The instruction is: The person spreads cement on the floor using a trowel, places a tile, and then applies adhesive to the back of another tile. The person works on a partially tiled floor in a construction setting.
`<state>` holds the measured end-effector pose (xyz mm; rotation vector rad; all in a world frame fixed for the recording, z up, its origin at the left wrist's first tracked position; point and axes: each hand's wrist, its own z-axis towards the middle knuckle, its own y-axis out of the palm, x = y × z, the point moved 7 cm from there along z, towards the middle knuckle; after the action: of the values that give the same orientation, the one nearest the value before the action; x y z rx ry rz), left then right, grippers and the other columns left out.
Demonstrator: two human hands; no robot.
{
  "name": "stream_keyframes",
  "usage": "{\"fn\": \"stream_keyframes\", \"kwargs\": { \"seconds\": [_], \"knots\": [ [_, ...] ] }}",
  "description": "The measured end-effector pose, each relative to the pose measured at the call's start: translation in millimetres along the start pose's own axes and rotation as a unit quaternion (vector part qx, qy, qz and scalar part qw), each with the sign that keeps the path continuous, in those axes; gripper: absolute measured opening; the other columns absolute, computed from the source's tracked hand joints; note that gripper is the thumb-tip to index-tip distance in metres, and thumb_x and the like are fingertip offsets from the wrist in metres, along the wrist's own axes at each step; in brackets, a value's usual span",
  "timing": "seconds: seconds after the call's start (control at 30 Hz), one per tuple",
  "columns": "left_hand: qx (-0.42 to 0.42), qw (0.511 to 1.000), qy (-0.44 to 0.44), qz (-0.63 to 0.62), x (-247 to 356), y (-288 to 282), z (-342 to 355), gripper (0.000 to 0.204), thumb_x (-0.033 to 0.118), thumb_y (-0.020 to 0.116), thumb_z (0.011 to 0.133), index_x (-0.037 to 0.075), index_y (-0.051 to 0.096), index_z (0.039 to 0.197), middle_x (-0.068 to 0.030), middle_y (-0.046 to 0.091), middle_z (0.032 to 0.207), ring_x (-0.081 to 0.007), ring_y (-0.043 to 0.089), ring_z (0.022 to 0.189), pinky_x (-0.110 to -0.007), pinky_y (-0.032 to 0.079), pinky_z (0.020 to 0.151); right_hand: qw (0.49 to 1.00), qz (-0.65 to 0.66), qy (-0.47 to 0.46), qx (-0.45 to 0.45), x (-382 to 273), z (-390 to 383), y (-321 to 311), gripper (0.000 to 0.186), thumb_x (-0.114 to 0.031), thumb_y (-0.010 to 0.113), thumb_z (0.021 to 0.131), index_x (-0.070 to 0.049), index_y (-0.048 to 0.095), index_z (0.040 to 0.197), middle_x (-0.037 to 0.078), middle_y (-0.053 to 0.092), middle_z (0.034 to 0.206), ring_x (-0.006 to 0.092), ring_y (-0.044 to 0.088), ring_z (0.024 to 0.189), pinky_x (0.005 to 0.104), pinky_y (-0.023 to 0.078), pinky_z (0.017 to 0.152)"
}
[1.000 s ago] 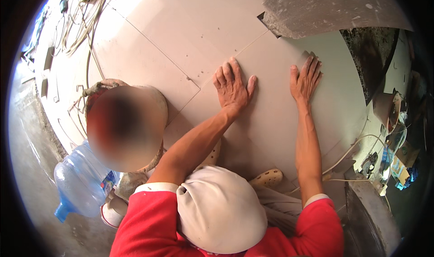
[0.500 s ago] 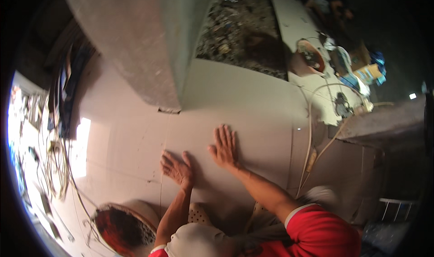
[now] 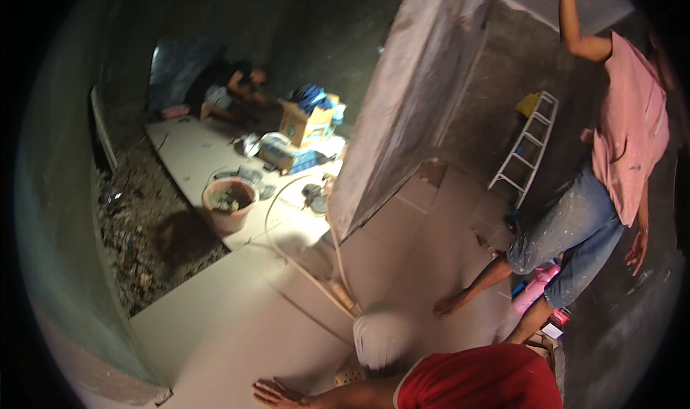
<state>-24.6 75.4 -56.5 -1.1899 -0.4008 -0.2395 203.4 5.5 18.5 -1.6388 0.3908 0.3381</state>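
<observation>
My right hand (image 3: pixel 279 393) lies low in the picture, palm down with its fingers stretched out on the large pale floor tiles (image 3: pixel 230 315). Nothing shows in its grasp. Its forearm reaches leftward from my red sleeve (image 3: pixel 481 380), past my pale-clad knee (image 3: pixel 381 337) and a beige shoe with holes (image 3: pixel 350 375). My left hand is out of the picture. A looped cable (image 3: pixel 269 226) runs over the tiles beyond the knee, with an orange-brown piece (image 3: pixel 343 294) on it.
Dark rubble (image 3: pixel 136 222) borders the tiles at left, near an orange bucket (image 3: pixel 228 218). A concrete column (image 3: pixel 395 114) rises mid-view. A cardboard box (image 3: pixel 305 125) and crouching person (image 3: pixel 230 93) are farther back. At right are a ladder (image 3: pixel 527 150) and a standing person (image 3: pixel 632 121).
My view has swung right and up, bringing the standing person and ladder into sight. My left hand has left the picture; my right hand now appears at the lower edge, still flat.
</observation>
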Motion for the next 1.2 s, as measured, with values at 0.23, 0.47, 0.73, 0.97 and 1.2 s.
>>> {"fn": "stream_keyframes", "kwargs": {
  "seconds": [0.23,0.47,0.73,0.97,1.2],
  "knots": [
    [-0.022,0.996,0.048,-0.073,40.8,1.9,11.3,0.075,0.051,0.045,0.109,-0.004,0.039,0.160,-0.0251,0.046,0.161,-0.0439,0.041,0.148,-0.057,0.028,0.123,0.998,0.004,0.068,-0.020,40.2,-5.5,11.8,0.076,-0.029,0.055,0.098,0.011,0.035,0.159,0.030,0.024,0.171,0.0477,0.018,0.161,0.0625,0.016,0.129],
    [-0.150,0.973,-0.160,0.077,-14.4,-1.9,-20.9,0.076,0.046,0.046,0.108,-0.005,0.034,0.163,-0.0244,0.036,0.169,-0.0437,0.032,0.155,-0.056,0.021,0.127,0.987,-0.155,-0.050,-0.005,26.9,-33.1,60.2,0.076,-0.033,0.065,0.096,0.011,0.044,0.155,0.034,0.032,0.167,0.0512,0.020,0.160,0.0625,0.015,0.130],
    [-0.087,0.978,-0.188,0.024,17.8,-33.9,1.0,0.082,0.047,0.060,0.100,0.000,0.036,0.163,-0.0265,0.035,0.167,-0.0442,0.026,0.157,-0.058,0.017,0.130,0.983,-0.171,-0.068,0.021,30.6,-8.5,20.1,0.079,-0.038,0.057,0.103,0.001,0.029,0.166,0.027,0.016,0.176,0.0472,0.012,0.163,0.0656,0.012,0.129],
    [-0.063,0.982,-0.180,-0.004,22.4,-37.6,1.5,0.082,0.049,0.057,0.103,0.001,0.030,0.165,-0.0242,0.034,0.165,-0.0433,0.028,0.155,-0.058,0.019,0.129,0.966,-0.234,-0.055,0.093,42.8,63.2,21.6,0.073,-0.040,0.047,0.109,-0.006,0.025,0.170,0.023,0.014,0.177,0.0407,0.014,0.164,0.0647,0.014,0.129],
    [-0.076,0.974,-0.210,0.028,23.2,-33.3,-1.2,0.084,0.049,0.057,0.102,0.001,0.030,0.165,-0.0225,0.034,0.166,-0.0400,0.028,0.156,-0.055,0.017,0.130,0.962,-0.263,-0.056,0.053,54.6,73.9,26.7,0.076,-0.043,0.046,0.109,-0.003,0.023,0.169,0.024,0.013,0.177,0.0425,0.013,0.164,0.0638,0.011,0.130]
  ]
}}
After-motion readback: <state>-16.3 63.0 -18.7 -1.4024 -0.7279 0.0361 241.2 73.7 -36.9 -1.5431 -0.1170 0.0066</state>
